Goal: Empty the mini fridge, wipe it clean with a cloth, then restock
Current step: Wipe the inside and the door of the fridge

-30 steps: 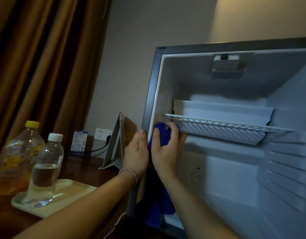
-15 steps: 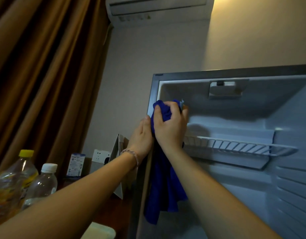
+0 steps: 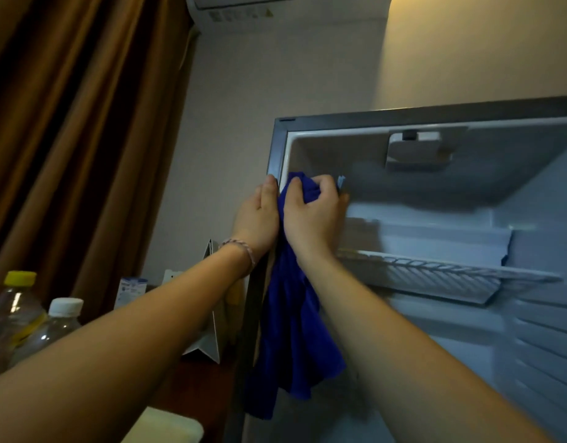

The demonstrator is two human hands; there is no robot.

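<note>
The mini fridge (image 3: 435, 111) stands open on the right, its white inside bare except for a wire shelf (image 3: 442, 270). My right hand (image 3: 311, 215) grips a bunched blue cloth (image 3: 291, 340) against the upper left inner wall, close to the top corner; the rest of the cloth hangs down over the frame. My left hand (image 3: 256, 215) lies flat with straight fingers on the fridge's outer left edge, right beside the cloth. Two bottles stand at the lower left: one with a yellow cap (image 3: 17, 302) and one with a white cap (image 3: 57, 324).
A pale tray (image 3: 167, 426) shows at the bottom edge on the dark wooden table. A white folded card stand (image 3: 208, 343) and a small white box (image 3: 129, 289) sit beside the fridge. Brown curtains (image 3: 68, 139) fill the left; an air conditioner (image 3: 275, 8) is overhead.
Both hands and the cloth have moved up the fridge's left side, from the shelf's level to near the top corner. The view has tilted upward.
</note>
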